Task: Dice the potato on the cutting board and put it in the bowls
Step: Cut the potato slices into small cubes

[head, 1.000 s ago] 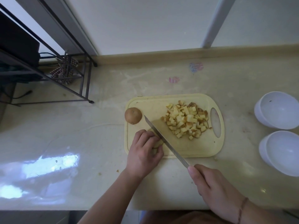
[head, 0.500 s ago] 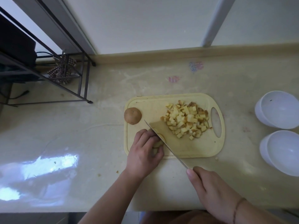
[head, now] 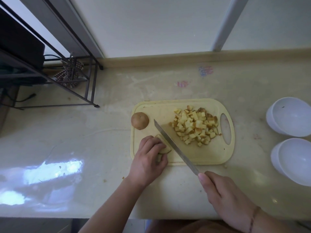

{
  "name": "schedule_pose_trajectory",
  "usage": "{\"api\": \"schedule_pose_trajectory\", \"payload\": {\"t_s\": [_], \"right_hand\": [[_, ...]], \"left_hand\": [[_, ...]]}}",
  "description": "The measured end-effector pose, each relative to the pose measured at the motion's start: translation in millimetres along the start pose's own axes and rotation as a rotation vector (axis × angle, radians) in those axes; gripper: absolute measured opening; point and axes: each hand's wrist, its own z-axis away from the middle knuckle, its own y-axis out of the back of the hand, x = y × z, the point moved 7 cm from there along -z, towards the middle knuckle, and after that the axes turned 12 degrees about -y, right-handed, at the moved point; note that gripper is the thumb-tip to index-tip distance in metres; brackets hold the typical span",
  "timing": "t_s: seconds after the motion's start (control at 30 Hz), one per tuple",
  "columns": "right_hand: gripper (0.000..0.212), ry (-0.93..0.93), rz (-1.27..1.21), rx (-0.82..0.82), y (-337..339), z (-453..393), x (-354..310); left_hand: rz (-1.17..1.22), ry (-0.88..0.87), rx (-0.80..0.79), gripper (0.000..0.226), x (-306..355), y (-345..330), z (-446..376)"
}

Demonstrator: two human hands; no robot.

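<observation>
A pale yellow cutting board (head: 208, 153) lies on the counter. A heap of diced potato (head: 195, 126) sits on its right half. At the board's left edge rests a whole brown potato (head: 140, 120). My left hand (head: 148, 160) presses a potato piece (head: 164, 143) down at the board's front left. My right hand (head: 223, 197) grips the handle of a long knife (head: 175, 145), whose blade lies diagonally across the board right against that piece. Two empty white bowls, one farther (head: 289, 119) and one nearer (head: 296, 161), stand at the right.
A black wire rack (head: 67, 78) with a checked cloth under it stands at the back left. A raised ledge and wall run along the back of the beige counter (head: 84, 132). The counter's front edge is just below my arms.
The knife blade tilted flat for a moment and is back on edge against the held potato piece. My left hand has stayed in place.
</observation>
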Motion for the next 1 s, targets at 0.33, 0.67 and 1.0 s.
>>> {"api": "schedule_pose_trajectory", "payload": {"t_s": [0.33, 0.67, 1.0], "right_hand": [[0.091, 0.013, 0.056, -0.038, 3, 10, 4], [0.087, 0.006, 0.097, -0.040, -8, -1, 2], [0.077, 0.003, 0.018, 0.017, 4, 1, 2]], "left_hand": [[0.008, 0.004, -0.001, 0.020, 2, -4, -4], [0.022, 0.007, 0.031, 0.021, 2, -2, -5], [-0.085, -0.033, 0.054, 0.012, 5, 2, 5]]}}
